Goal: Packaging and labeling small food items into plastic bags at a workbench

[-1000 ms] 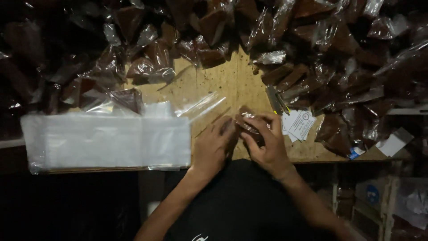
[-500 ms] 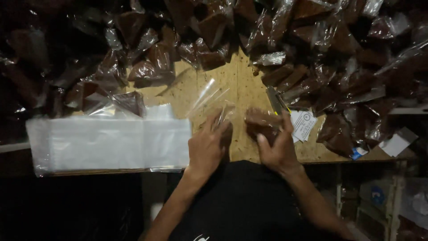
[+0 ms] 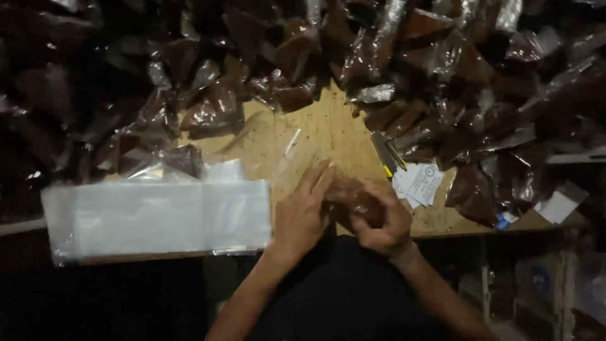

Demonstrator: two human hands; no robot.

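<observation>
Wooden table (image 3: 315,129): bare strip in middle only, heaps of filled brown bags (image 3: 454,82) crowd far, left and right sides. Stack of empty clear bags (image 3: 158,218) lies flat at near left, long axis left to right, touching near edge. We hold clear bag (image 3: 297,158), long axis running from hands toward far, mouth direction unclear. Left hand (image 3: 302,218) flat, fingers extended on bag. Right hand (image 3: 379,221) curled around brown piece (image 3: 353,199). Paper labels (image 3: 420,183) just right.
</observation>
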